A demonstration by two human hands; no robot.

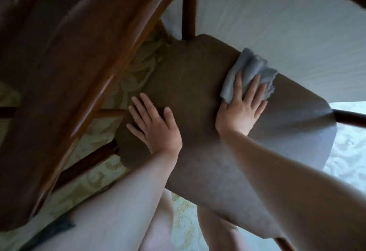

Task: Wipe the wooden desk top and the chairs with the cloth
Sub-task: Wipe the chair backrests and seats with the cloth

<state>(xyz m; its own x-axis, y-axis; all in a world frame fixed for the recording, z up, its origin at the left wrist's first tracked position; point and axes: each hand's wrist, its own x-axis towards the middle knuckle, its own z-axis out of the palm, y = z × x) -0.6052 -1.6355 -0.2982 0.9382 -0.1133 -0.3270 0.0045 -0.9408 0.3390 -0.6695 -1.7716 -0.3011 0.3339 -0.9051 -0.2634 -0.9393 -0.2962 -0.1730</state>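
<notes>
Both hands flat, fingers straight: R hand (242, 110) presses crumpled grey-blue cloth (250, 74) on chair seat (198, 84), L hand (156, 125) bare.

Floor's covered in a pale cream carpet with a leafy swirl pattern (136, 68), looking yellowish in the shade on the left and washed-out bluish where daylight hits it at right. A plain off-white wall with faint texture (277, 22) fills the upper right. Overall pretty dim.

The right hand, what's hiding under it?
Under the right hand lies a blue-grey cloth, pressed flat onto the chair seat. The cloth sticks out past the fingers. The seat beneath the cloth is covered, so that part cannot be seen.
</notes>
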